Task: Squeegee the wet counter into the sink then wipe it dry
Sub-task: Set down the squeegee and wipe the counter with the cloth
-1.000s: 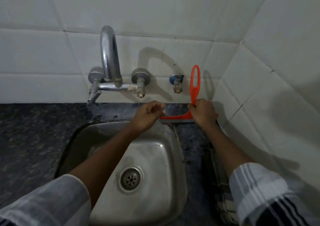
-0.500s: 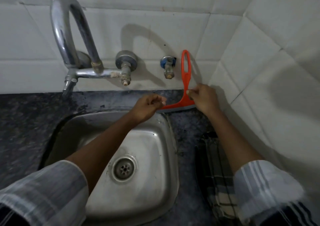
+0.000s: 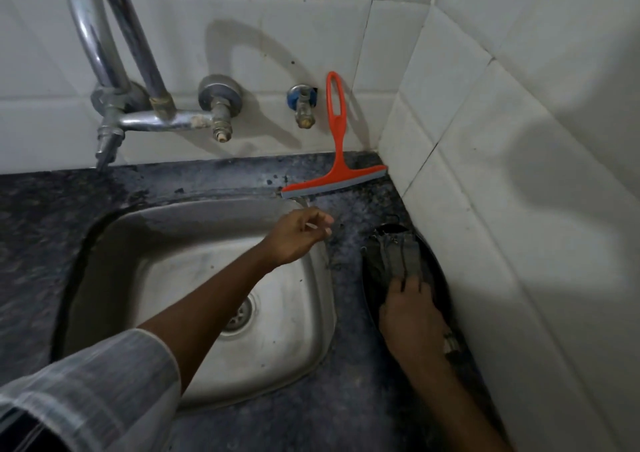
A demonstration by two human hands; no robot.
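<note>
An orange squeegee (image 3: 337,133) stands on its blade on the dark stone counter (image 3: 349,399), handle leaning against the back wall tiles, in the corner behind the steel sink (image 3: 162,264). Nothing holds it. My left hand (image 3: 298,235) hovers over the sink's far right rim, fingers loosely curled, holding nothing. My right hand (image 3: 410,316) rests on a dark striped cloth (image 3: 398,254) lying on the counter strip between the sink and the right wall, fingers pressed onto it.
A chrome mixer tap (image 3: 114,71) with a tall curved spout is fixed to the back wall over the sink's left side. A small blue-collared valve (image 3: 304,105) sits beside the squeegee handle. White tiled walls close in the back and right.
My right hand has let go of the squeegee, left it leaning against the wall, and moved toward me onto the cloth. My left hand has drawn back from the blade.
</note>
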